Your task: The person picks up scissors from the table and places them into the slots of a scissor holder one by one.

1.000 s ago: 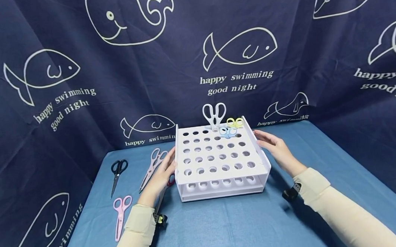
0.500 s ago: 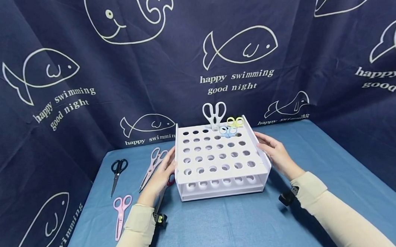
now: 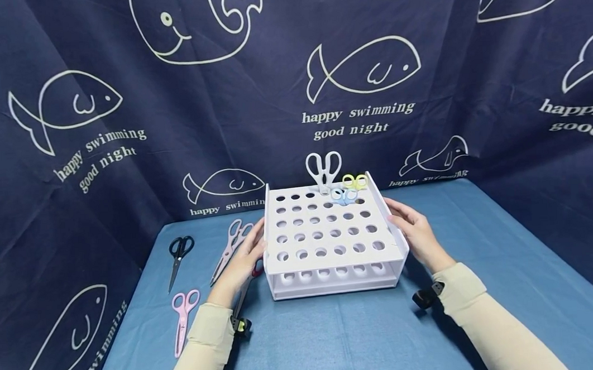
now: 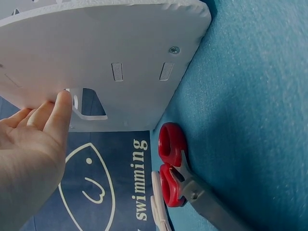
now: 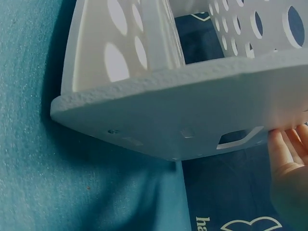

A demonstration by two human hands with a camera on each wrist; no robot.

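Observation:
A white rack (image 3: 324, 242) with rows of round holes stands upright on the blue cloth. My left hand (image 3: 240, 266) lies against its left side panel, fingertips beside a cut-out opening in the left wrist view. On the opposite side, my right hand (image 3: 417, 234) touches the right side panel with fairly straight fingers, as the right wrist view also shows. White scissors (image 3: 323, 169), small yellow scissors (image 3: 354, 182) and small blue scissors (image 3: 344, 196) stand in the back holes, handles up. Beside the left hand lie red-handled scissors (image 4: 171, 144), partly hidden in the head view.
Black scissors (image 3: 178, 255), pink scissors (image 3: 183, 319) and pale pink scissors (image 3: 231, 244) lie on the cloth to the left. A dark blue fish-print curtain (image 3: 365, 148) hangs behind and at the sides. Blue cloth (image 3: 325, 340) covers the table before the rack.
My right forearm has shifted slightly left, its hand staying at the rack's right panel. The left hand keeps its place. The head view has moved a little; rack and scissors stand as before.

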